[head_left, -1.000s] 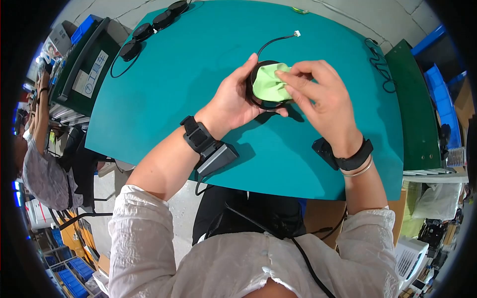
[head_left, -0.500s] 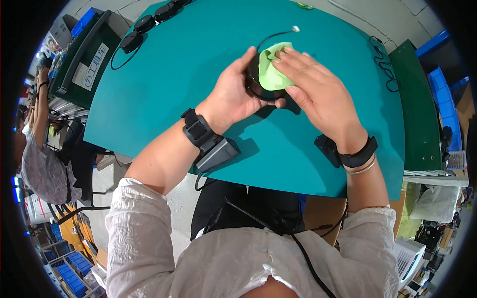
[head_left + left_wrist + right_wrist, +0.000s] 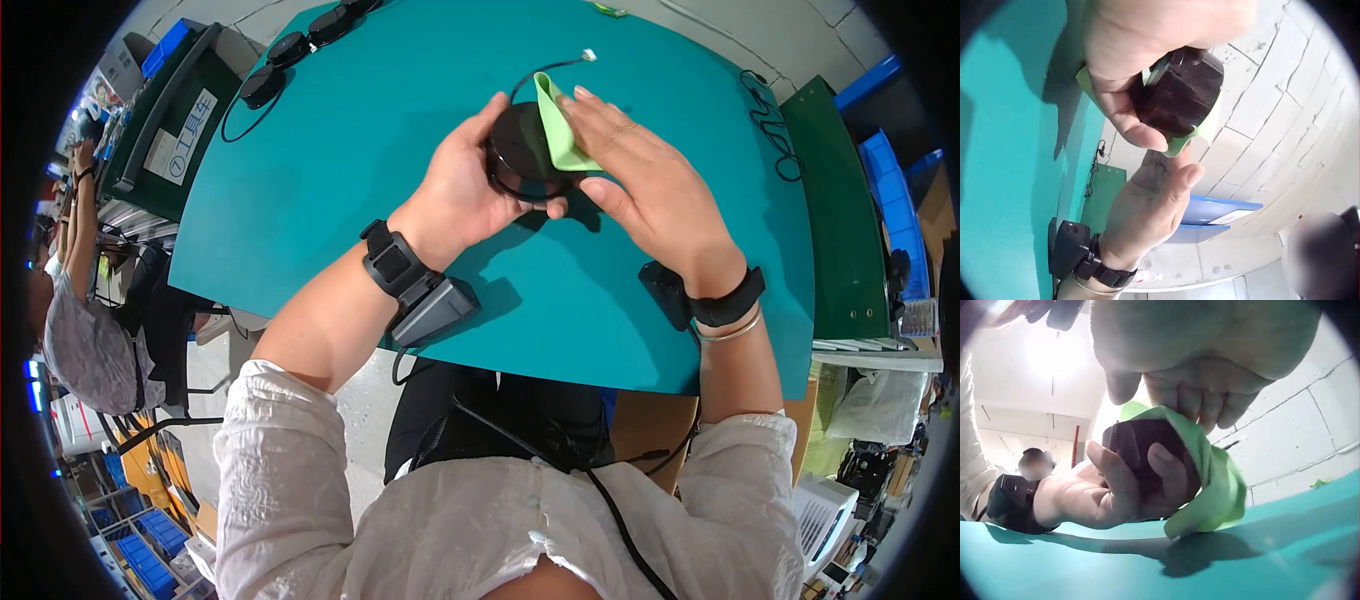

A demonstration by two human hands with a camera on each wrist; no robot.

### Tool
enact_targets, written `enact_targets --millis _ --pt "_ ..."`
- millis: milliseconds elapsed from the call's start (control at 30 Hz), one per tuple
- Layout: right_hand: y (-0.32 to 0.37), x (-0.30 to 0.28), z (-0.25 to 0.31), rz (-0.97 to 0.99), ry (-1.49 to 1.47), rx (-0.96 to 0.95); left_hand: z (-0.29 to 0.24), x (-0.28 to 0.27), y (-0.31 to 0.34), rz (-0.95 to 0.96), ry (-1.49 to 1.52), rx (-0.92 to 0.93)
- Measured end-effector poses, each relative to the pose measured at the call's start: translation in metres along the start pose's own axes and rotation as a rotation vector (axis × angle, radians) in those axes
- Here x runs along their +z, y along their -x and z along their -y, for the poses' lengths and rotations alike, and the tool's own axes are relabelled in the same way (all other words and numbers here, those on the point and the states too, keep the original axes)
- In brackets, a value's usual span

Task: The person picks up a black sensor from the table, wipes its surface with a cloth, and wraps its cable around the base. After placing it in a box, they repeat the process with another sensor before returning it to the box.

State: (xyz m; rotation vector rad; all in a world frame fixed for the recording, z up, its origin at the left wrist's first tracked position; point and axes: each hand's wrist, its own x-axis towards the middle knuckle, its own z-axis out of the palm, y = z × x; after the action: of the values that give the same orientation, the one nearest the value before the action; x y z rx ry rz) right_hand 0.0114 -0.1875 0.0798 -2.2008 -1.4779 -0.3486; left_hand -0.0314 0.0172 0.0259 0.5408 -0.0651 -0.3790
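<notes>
My left hand (image 3: 462, 190) grips a glossy black round puck-shaped device (image 3: 518, 140) above the table, thumb on one side and fingers curled beneath. A thin black cable with a white connector (image 3: 589, 56) runs from its far side. With nearly straight fingers, my right hand (image 3: 655, 185) presses a light green cloth (image 3: 563, 135) against the device's right side. In the right wrist view the cloth (image 3: 1216, 481) drapes over the device (image 3: 1147, 440) and hangs down beside it. The left wrist view shows the device's dark side wall (image 3: 1188, 94), smudged in places.
Several black round parts joined by cable (image 3: 288, 48) lie at the far left of the green tabletop (image 3: 330, 190). A coiled black cable (image 3: 768, 125) is at its right edge. Dark green cabinets stand on both sides, and another person (image 3: 95, 340) is at the left.
The right hand has gone from pinching the bunched cloth over the device's top face to pressing it flat-fingered on the right side. The black top face now shows; the left hand keeps its grip.
</notes>
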Motion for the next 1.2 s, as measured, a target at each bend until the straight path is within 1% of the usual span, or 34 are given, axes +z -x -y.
enact_targets --millis 33,100,133,167,200,233,333,367,400,433,467,500,533,567,600,633,700,733,767,833,867,900,933,967,1000,1033,1100,1133,1167,1200 --pt "-0.002 -0.001 -0.001 -0.039 0.069 -0.092 -0.001 0.007 0.001 -0.001 0.001 0.004" --pt "-0.003 -0.004 0.006 -0.016 0.053 -0.125 -0.001 0.027 0.003 -0.43 0.02 0.087" --pt "-0.003 -0.002 0.007 0.03 -0.014 -0.19 -0.003 0.025 0.006 -0.379 0.027 0.039" --pt "-0.003 -0.001 0.009 0.077 -0.081 -0.254 -0.004 0.009 0.006 -0.134 0.058 -0.026" --pt "-0.002 0.001 0.013 0.1 -0.121 -0.246 0.0 -0.004 0.001 -0.077 0.096 -0.05" --pt "-0.004 0.002 0.015 0.1 -0.12 -0.246 0.001 -0.005 -0.001 -0.02 0.133 -0.074" --pt "-0.005 0.004 0.016 0.083 -0.091 -0.196 0.007 -0.005 0.005 0.036 0.13 -0.065" --pt "-0.005 0.006 0.013 0.042 -0.053 -0.124 0.006 -0.005 0.005 0.037 0.129 -0.065" --pt "-0.005 0.007 0.011 -0.001 -0.016 -0.052 0.004 -0.005 0.004 0.087 0.041 -0.028" --pt "-0.004 0.007 0.01 -0.002 -0.015 -0.051 0.002 -0.003 0.003 0.138 -0.048 0.01" --pt "-0.002 0.005 0.008 -0.005 0.008 -0.015 -0.001 -0.001 0.001 0.188 0.033 0.015" --pt "-0.001 0.004 0.007 -0.007 0.03 0.02 -0.002 0.001 0.002 0.189 0.032 0.013" --pt "0.0 0.004 0.007 -0.007 0.03 0.021 -0.003 0.016 0.004 -0.077 0.006 0.059" --pt "0.0 0.003 0.007 0.008 0.015 -0.056 -0.003 0.025 0.005 -0.342 -0.02 0.106" --pt "0.0 0.002 0.007 0.024 -0.001 -0.133 -0.001 0.027 0.004 -0.389 0.007 0.119" --pt "-0.001 0.002 0.009 0.023 -0.001 -0.134 -0.002 0.023 0.005 -0.39 0.007 0.119" --pt "-0.001 0.002 0.012 0.093 -0.113 -0.202 -0.006 0.008 0.006 -0.159 0.043 -0.048" --pt "-0.002 0.003 0.012 0.093 -0.113 -0.202 -0.005 0.003 0.004 -0.133 0.09 -0.091" --pt "-0.003 0.004 0.011 0.071 -0.114 -0.221 -0.002 -0.001 0.004 -0.133 0.09 -0.091" --pt "-0.004 0.006 0.01 0.049 -0.116 -0.239 0.006 -0.002 0.004 0.093 0.062 -0.066" --pt "-0.004 0.007 0.01 0.035 -0.113 -0.166 0.007 0.002 0.004 0.103 -0.033 -0.074" --pt "-0.003 0.007 0.01 0.02 -0.109 -0.092 0.007 0.003 0.003 0.104 -0.033 -0.076" --pt "-0.002 0.007 0.009 0.019 -0.108 -0.091 0.007 0.004 0.003 0.044 -0.055 -0.047" --pt "-0.001 0.007 0.008 -0.009 -0.037 -0.044 0.007 0.004 0.002 -0.018 -0.077 -0.018" --pt "0.0 0.007 0.007 -0.037 0.033 0.002 0.005 0.0 0.001 -0.003 -0.09 -0.006" --pt "0.001 0.007 0.008 -0.038 0.032 0.003 0.002 0.0 0.0 -0.004 -0.09 -0.007" --pt "0.001 0.006 0.01 -0.061 0.111 -0.016 -0.004 0.003 0.0 0.031 0.175 -0.01" --pt "0.0 0.005 0.01 -0.059 0.11 -0.018 -0.008 0.006 0.006 -0.035 0.154 -0.02" --pt "0.0 0.005 0.01 -0.051 0.08 -0.109 -0.006 0.01 0.006 -0.036 0.156 -0.019" --pt "-0.001 0.004 0.009 -0.044 0.05 -0.2 -0.004 0.014 0.004 -0.199 0.093 0.015"
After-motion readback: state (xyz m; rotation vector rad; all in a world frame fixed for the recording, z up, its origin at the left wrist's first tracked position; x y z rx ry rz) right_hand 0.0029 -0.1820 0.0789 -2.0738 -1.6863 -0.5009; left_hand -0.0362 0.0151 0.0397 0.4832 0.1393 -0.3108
